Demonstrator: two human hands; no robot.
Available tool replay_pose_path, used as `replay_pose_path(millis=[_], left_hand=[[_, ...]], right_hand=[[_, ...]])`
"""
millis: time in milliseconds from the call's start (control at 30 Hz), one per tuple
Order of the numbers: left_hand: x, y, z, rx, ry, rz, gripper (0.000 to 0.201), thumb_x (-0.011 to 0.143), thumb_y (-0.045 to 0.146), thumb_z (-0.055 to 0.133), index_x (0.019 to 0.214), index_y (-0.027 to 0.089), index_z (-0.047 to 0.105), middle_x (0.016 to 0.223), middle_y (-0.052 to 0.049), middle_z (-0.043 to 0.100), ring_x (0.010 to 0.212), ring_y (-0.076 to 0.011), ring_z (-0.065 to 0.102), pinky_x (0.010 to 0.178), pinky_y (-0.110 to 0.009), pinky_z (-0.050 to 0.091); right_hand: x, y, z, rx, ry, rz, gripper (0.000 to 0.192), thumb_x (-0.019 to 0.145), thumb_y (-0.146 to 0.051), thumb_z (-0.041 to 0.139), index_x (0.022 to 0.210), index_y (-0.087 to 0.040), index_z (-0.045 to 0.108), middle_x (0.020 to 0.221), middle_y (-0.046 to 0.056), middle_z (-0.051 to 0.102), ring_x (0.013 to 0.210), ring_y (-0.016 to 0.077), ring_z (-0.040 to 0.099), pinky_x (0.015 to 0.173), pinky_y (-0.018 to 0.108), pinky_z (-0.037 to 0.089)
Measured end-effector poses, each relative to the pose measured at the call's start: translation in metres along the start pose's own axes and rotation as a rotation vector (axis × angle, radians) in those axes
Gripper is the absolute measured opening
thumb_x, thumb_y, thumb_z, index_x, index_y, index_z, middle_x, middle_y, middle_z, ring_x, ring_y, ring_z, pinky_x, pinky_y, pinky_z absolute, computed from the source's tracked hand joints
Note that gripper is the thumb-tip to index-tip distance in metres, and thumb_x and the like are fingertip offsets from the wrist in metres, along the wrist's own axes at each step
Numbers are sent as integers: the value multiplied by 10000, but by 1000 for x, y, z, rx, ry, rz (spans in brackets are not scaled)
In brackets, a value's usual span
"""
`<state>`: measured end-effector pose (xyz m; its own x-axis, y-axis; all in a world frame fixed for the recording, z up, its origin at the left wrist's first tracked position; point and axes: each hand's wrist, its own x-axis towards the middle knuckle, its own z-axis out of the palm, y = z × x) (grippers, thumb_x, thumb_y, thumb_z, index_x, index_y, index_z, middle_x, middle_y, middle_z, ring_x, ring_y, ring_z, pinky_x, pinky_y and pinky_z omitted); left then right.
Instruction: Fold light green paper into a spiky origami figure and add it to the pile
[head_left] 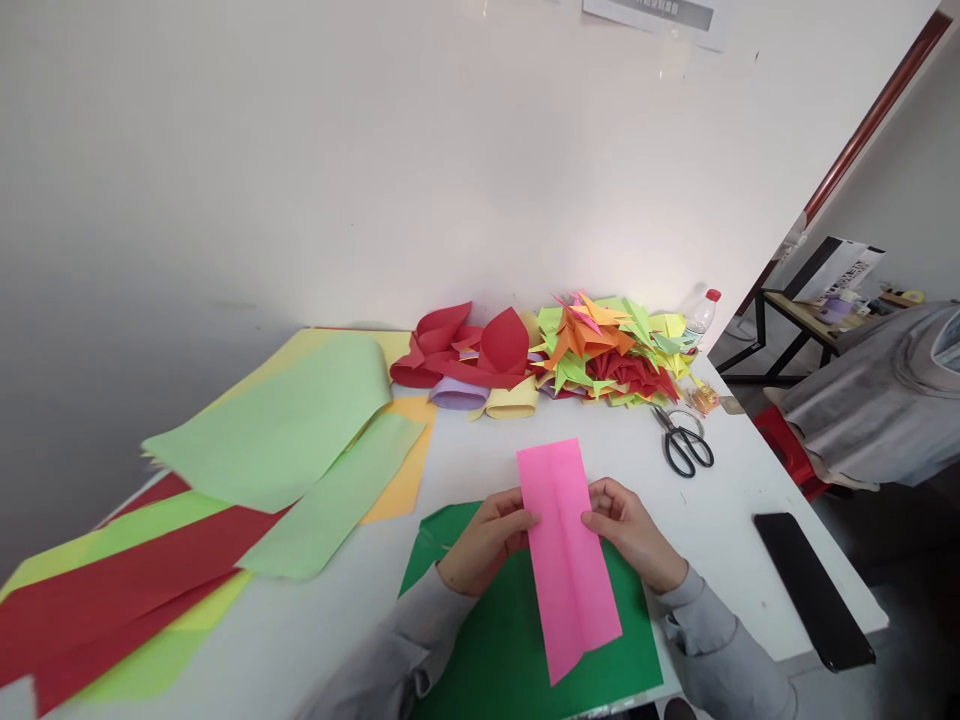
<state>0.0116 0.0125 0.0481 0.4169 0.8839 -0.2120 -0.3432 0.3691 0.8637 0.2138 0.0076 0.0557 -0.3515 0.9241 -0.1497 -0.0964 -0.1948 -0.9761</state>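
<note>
A long pink paper strip (568, 560) with a lengthwise crease is held up between both hands, above a green mat or sheet (495, 655). My left hand (491, 535) pinches its left edge, thumb on the front face. On the opposite edge, my right hand (630, 528) grips the strip the same way, fingers partly behind the paper. The strip's lower end is cut unevenly. Grey sleeves cover both wrists.
Pale green paper sheets (285, 430) and red paper strips (150, 570) lie at left. Rolled red paper (502, 345) and folded paper stars (592, 335) are piled by the wall. Scissors (682, 447), a black phone-like slab (814, 590) and a bottle (701, 316) stand or lie at right. A person (885, 395) sits beyond.
</note>
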Motion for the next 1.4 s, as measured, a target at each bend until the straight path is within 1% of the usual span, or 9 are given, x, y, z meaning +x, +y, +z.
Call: replay_pose_path(millis=[267,400,467,533,633,733,867,1133,1400], left_hand=[[3,-5,3,99,-44,-100,323,669,419,739,844,147,727,800,-67,724,712,-191,637,710,-332,522],[10,-8,-3,367,-16,-96,395,797,514,584,853,135,682,761,-62,696,681,-201,637,622,-333,540],[17,-12,-9,677,137,67,366,831,448,548,1009,143,647,885,-83,704,716,-215,644,585,-339,544],[24,-19,-14,1068,321,351,369,830,318,563,1155,146,593,1066,-121,682,865,-240,644,720,-389,558],[32,-33,-17,1543,240,730,288,853,181,529,1122,139,623,1134,-136,669,1044,-265,598,879,-431,516],[35,-46,-16,1749,125,915,262,870,97,464,1035,122,666,1082,-137,696,1016,-255,609,853,-414,520],[35,-53,-18,1788,121,984,281,868,77,456,1037,96,679,1082,-152,701,1018,-261,614,867,-418,511],[31,-51,-15,1785,134,961,311,888,56,417,1066,60,672,1123,-175,694,1072,-270,611,878,-418,520],[29,-50,-14,1807,134,960,305,885,54,417,1046,43,676,1149,-187,685,1091,-280,609,896,-418,523]], right_hand=[[22,12,-4,-152,153,-168,287,818,-457,626,852,-177,567,661,-50,472,564,94,410,554,231,344],[36,20,-12,-388,253,-229,215,825,-385,591,845,-172,584,619,-59,439,541,99,414,543,232,368],[41,24,-16,-569,249,-249,177,831,-324,568,909,-171,612,614,-51,486,542,111,460,556,239,401],[44,29,-20,-774,235,-290,201,838,-261,548,996,-171,632,646,-27,560,570,130,517,594,258,443],[48,40,-24,-1004,239,-393,269,847,-212,534,1093,-158,631,784,41,655,648,164,578,672,308,501],[49,48,-26,-1101,272,-479,292,868,-206,525,1135,-129,614,844,83,665,722,195,603,709,346,535],[46,49,-24,-1185,267,-604,261,909,-181,497,1135,-117,611,906,112,677,860,226,617,789,379,539],[39,34,-22,-1486,-16,-881,274,955,-109,457,1171,-143,622,1133,115,695,989,225,602,810,391,518],[38,33,-20,-1475,-105,-873,240,943,-87,491,1126,-92,646,1084,107,712,983,221,606,826,378,544]])
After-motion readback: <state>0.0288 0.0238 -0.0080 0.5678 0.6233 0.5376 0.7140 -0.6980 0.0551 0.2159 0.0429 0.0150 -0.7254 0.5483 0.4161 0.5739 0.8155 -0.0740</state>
